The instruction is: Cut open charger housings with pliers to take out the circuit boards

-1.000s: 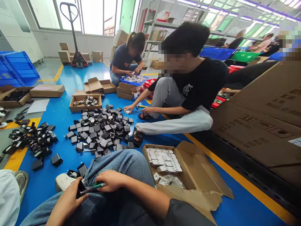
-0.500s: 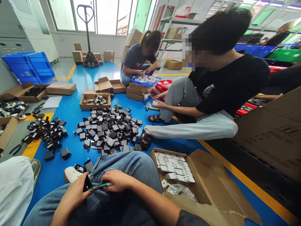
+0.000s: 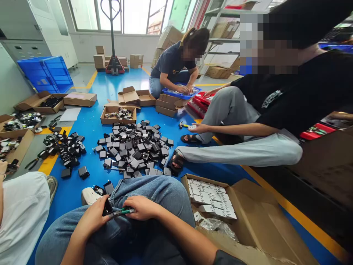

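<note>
My left hand is closed around a small black plastic case, held over my lap. In my right hand are green-handled pliers, whose metal jaws touch the lower edge of the case. Whether the jaws grip it, I cannot tell. Beyond my knee lies a heap of similar black cases on the blue floor. Close to my shoe are a loose black case and a small part with exposed insides.
To my right is an open carton holding rows of white cases. A co-worker's sandalled foot borders the heap; a hammer lies beyond. Another person's white-trousered leg is at left, near more black parts.
My view has swung slightly left, shifting the scene rightward. My hands keep their hold on the case and pliers. The far co-worker's hands have lowered to the blue tray.
</note>
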`<control>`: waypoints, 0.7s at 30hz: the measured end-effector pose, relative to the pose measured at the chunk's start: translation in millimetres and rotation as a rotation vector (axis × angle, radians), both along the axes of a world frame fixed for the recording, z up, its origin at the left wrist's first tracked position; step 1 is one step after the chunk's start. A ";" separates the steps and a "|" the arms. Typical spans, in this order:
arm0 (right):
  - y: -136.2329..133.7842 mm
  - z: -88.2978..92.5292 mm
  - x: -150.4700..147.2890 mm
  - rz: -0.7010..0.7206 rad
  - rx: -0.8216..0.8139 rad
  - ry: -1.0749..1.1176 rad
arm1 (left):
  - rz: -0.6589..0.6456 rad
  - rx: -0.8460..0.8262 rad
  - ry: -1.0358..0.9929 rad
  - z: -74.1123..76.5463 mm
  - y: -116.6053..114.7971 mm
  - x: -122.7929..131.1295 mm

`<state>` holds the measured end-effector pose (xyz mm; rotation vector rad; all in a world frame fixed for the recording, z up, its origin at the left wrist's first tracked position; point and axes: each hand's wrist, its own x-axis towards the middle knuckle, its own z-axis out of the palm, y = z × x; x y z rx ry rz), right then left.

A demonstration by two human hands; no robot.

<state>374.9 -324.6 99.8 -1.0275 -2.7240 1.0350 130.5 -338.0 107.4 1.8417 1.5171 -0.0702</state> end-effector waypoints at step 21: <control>-2.6 4.0 -0.2 -0.008 -0.015 0.014 | 0.037 0.000 -0.068 5.9 -1.7 2.2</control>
